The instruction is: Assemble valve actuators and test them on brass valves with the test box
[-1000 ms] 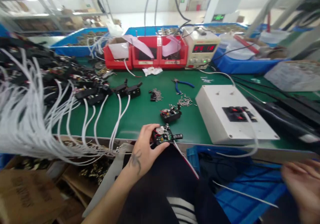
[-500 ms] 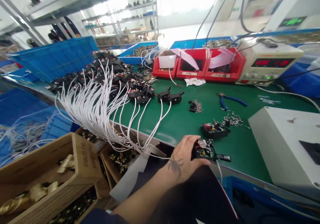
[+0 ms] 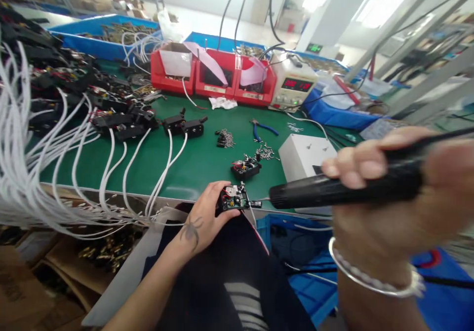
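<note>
My left hand [image 3: 207,207] grips a small black housing [image 3: 234,199] by its left side at the table's front edge. Its open top shows a circuit board and red wires, and a white cable hangs below it. Wrapped round a black electric screwdriver [image 3: 344,188], my right hand [image 3: 392,188] is blurred at the right. The tool's thin bit points left toward a small black piece [image 3: 255,203] at the housing's right end; whether they touch I cannot tell. A second open housing [image 3: 246,167] lies just behind the first.
Blue-handled pliers [image 3: 263,128] and loose screws [image 3: 265,151] lie on the green table [image 3: 192,163]. A white box [image 3: 301,153] stands right. Red bins [image 3: 215,77] and a power supply [image 3: 292,82] line the back. Many white cables [image 3: 74,163] hang over the left front edge.
My right hand has come into view from the right with the electric screwdriver. The view has turned right. My left hand still holds the housing.
</note>
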`<state>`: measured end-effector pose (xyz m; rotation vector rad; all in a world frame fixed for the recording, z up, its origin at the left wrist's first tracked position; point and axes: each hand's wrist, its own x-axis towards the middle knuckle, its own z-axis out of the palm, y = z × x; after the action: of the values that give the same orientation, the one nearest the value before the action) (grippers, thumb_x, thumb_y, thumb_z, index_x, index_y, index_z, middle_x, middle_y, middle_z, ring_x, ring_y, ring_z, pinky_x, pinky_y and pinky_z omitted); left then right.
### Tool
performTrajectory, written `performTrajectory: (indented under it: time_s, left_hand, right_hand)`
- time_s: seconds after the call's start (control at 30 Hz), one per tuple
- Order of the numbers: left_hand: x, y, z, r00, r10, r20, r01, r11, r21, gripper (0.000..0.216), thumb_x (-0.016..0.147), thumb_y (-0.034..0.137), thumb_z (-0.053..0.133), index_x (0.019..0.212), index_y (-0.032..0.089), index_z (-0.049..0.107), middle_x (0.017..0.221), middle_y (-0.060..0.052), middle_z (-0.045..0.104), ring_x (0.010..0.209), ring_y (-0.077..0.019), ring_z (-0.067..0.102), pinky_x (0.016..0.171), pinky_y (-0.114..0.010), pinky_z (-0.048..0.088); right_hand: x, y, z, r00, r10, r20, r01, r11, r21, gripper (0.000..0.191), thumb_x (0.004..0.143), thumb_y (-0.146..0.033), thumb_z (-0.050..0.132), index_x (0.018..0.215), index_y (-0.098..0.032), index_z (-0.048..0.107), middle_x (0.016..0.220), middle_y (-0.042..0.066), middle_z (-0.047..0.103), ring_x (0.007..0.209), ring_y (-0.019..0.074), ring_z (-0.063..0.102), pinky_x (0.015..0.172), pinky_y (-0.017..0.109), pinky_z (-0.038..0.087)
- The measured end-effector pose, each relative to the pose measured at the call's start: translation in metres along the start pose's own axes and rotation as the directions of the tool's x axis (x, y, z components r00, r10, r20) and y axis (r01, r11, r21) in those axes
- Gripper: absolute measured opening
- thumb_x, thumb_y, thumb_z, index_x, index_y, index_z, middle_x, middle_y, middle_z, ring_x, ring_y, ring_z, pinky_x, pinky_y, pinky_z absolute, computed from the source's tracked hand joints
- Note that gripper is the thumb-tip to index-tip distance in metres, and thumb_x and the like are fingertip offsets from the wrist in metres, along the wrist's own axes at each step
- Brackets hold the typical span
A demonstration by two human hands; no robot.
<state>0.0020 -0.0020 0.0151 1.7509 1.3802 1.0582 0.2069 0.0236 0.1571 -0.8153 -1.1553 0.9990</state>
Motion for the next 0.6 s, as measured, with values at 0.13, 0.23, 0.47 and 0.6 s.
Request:
performTrajectory:
  time_s: [0.13, 0.23, 0.47, 0.6]
  left_hand:
    - [0.000, 0.000, 0.000, 1.000, 0.005, 0.002, -0.005, 1.000, 0.029, 0.046, 0.090, 0.023, 0.070, 0.132, 0.022, 0.052, 0.131, -0.011, 0.063, 0.125, -0.0255, 0.063, 0.109, -0.045, 0.051]
    - [-0.001, -0.002, 0.000, 1.000, 0.018, -0.002, -0.017, 0.999, 0.047, 0.046, 0.090, 0.022, 0.071, 0.132, 0.021, 0.052, 0.131, -0.011, 0.063, 0.125, -0.0253, 0.063, 0.109, -0.044, 0.051]
    - [-0.001, -0.008, 0.003, 0.996, 0.080, -0.026, -0.077, 0.993, 0.091, 0.050, 0.088, 0.020, 0.075, 0.132, 0.022, 0.051, 0.129, -0.010, 0.064, 0.122, -0.0248, 0.064, 0.108, -0.041, 0.052]
    - [-0.001, -0.008, 0.004, 0.993, 0.112, -0.034, -0.107, 0.987, 0.120, 0.051, 0.088, 0.021, 0.076, 0.132, 0.019, 0.051, 0.128, -0.011, 0.064, 0.121, -0.0241, 0.064, 0.107, -0.039, 0.053]
  right_hand:
    - [-0.003, 0.021, 0.036, 0.999, -0.025, 0.021, 0.023, 0.997, 0.079, 0.024, 0.090, -0.033, 0.072, 0.081, -0.021, 0.054, 0.064, -0.006, 0.049, 0.053, 0.0076, 0.049, 0.064, 0.026, 0.048]
    - [-0.001, 0.030, 0.041, 0.998, -0.020, 0.052, 0.015, 0.996, 0.089, 0.020, 0.092, -0.029, 0.067, 0.080, -0.021, 0.053, 0.063, -0.006, 0.050, 0.054, 0.0074, 0.052, 0.062, 0.025, 0.048]
    - [0.006, 0.040, 0.035, 0.983, -0.089, 0.160, 0.058, 0.980, 0.188, 0.022, 0.090, -0.030, 0.075, 0.082, -0.019, 0.058, 0.062, -0.006, 0.055, 0.052, 0.0080, 0.054, 0.058, 0.023, 0.050]
    - [0.007, 0.043, 0.036, 0.981, -0.095, 0.169, 0.056, 0.973, 0.222, 0.018, 0.092, -0.027, 0.074, 0.082, -0.018, 0.061, 0.063, -0.005, 0.056, 0.053, 0.0076, 0.055, 0.059, 0.022, 0.050]
